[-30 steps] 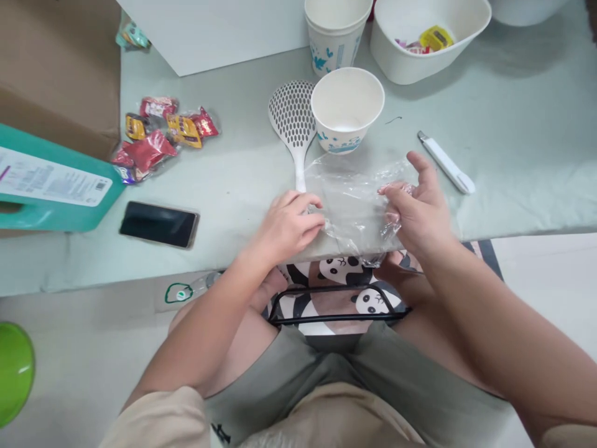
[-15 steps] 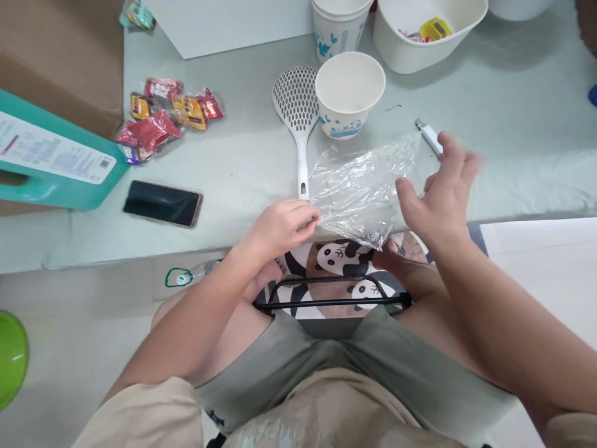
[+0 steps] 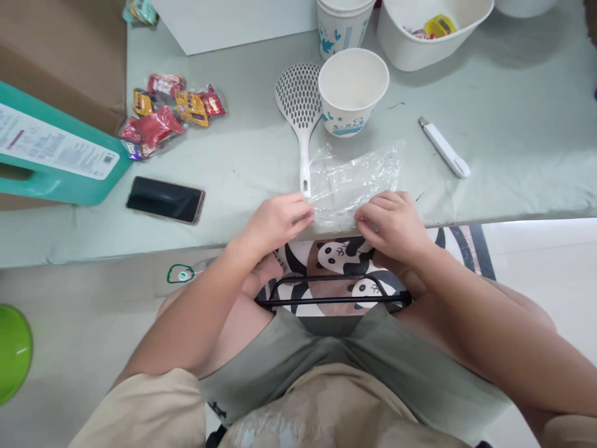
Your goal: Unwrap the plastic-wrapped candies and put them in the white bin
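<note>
A crinkled clear plastic bag (image 3: pixel 349 180) lies at the table's front edge between my hands. My left hand (image 3: pixel 284 218) is closed on its left corner, beside the handle end of a white slotted skimmer (image 3: pixel 299 99). At the bag's right side, my right hand (image 3: pixel 392 224) has its fingers pinched on the plastic. Behind the bag stands a white paper cup (image 3: pixel 353 93) with blue print, touching or overlapping the skimmer's head. A white utility knife (image 3: pixel 444 147) rests to the right, beyond my right hand.
Wrapped snacks (image 3: pixel 161 121) and a black phone (image 3: pixel 165 199) lie on the left, near a green jug (image 3: pixel 56 149) and a brown box (image 3: pixel 60 56). At the back are stacked cups (image 3: pixel 342 28) and a white bin (image 3: pixel 410 46) with small items inside.
My right hand has come down and left from near the knife, and its spread fingers have closed on the bag. The bag's right part is drawn in, and the knife now shows fully.
</note>
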